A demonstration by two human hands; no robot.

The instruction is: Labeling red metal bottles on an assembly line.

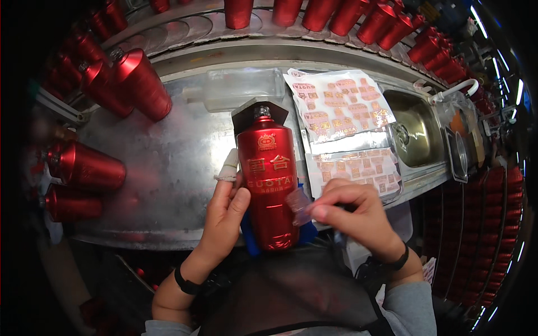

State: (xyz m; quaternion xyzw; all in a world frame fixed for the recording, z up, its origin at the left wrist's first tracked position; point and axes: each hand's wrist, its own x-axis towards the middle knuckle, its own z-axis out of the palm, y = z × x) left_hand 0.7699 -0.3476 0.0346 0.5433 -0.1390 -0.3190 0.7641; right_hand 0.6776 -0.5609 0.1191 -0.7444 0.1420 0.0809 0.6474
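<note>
A glossy red bottle (pixel 267 185) with gold lettering lies in front of me, its neck pointing away. Its lower end rests on a blue cloth (pixel 250 238), and a dark angular support (pixel 242 119) shows behind its shoulders. My left hand (pixel 225 210) grips the bottle's left side, thumb near its front and a whitish cover on one finger. Between the thumb and fingers of my right hand (pixel 354 215) is a small piece of clear film (pixel 298 205), held against or just off the bottle's lower right side; I cannot tell which.
Printed transfer sheets (pixel 342 106) lie right of the bottle, beside a metal sink (pixel 414 129). A clear glass bottle (pixel 244 89) lies behind on the metal table (pixel 151 185). Several red bottles (pixel 140 84) stand at the left, and more line the conveyor (pixel 196 28) at the back.
</note>
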